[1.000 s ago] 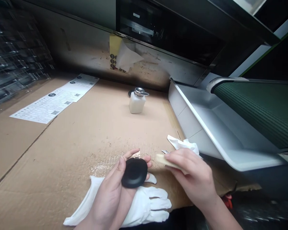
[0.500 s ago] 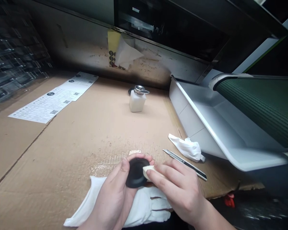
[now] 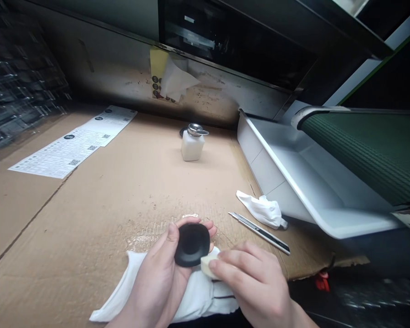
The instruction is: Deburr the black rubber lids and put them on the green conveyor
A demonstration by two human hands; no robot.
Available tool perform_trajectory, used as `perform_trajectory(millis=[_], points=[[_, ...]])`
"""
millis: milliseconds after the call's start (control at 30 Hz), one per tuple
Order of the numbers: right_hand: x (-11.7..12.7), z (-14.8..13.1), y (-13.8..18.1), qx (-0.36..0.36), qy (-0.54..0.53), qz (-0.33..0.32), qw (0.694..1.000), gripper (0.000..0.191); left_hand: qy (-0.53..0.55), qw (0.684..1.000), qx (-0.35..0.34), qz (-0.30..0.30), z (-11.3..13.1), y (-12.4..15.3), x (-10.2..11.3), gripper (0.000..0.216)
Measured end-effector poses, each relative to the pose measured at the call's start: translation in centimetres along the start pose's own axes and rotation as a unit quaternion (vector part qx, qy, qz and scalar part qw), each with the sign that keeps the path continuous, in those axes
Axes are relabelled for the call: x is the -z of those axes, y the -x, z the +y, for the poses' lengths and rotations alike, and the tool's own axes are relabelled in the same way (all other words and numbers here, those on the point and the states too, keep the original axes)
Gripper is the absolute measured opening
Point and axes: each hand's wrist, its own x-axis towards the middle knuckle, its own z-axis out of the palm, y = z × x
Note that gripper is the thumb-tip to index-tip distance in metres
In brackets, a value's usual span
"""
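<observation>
My left hand (image 3: 164,269) cradles a small black rounded dish-like piece (image 3: 192,244), its thumb on the near left rim and its fingers behind. In my right hand (image 3: 259,278) a cream-coloured pad, perhaps a sponge (image 3: 209,267), is pinched between thumb and fingers, close by the piece's lower right edge. Beneath both hands lies a white glove (image 3: 194,300) on the cardboard. A utility knife (image 3: 259,232) rests to the right of my right hand, and a crumpled white cloth (image 3: 262,209) lies just beyond it.
Cardboard (image 3: 99,214) covers the table. A white pump bottle (image 3: 192,146) with a metal top stands farther back. Printed sheets (image 3: 54,152) lie at left, near stacked clear plastic (image 3: 20,77). On the right are a white tray (image 3: 280,175) and a green conveyor belt (image 3: 365,150).
My right hand has drawn the cream pad down from the black piece's face to its lower right edge, exposing more of the face. The view has shifted slightly.
</observation>
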Motion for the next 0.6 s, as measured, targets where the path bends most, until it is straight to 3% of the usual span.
perform_trajectory(millis=[100, 167, 333, 433, 600], points=[[0.8, 0.4, 0.8, -0.075, -0.038, 0.073, 0.994, 0.028, -0.005, 1.000, 0.010, 0.014, 0.1, -0.1, 0.0, 0.030], [0.9, 0.8, 0.9, -0.107, -0.008, 0.083, 0.991, 0.031, -0.012, 1.000, 0.010, 0.009, 0.1, -0.1, -0.1, 0.030], [-0.6, 0.9, -1.1, -0.001, 0.069, 0.008, 0.998, 0.024, -0.025, 0.999, -0.006, -0.030, -0.1, -0.1, 0.0, 0.031], [-1.3, 1.0, -2.9, 0.064, 0.103, -0.023, 0.992, 0.024, -0.036, 0.999, -0.011, -0.017, -0.2, -0.1, 0.2, 0.029], [-1.7, 1.6, -2.9, 0.019, 0.064, -0.010, 0.998, 0.023, -0.024, 1.000, -0.011, -0.003, -0.1, 0.0, -0.1, 0.028]])
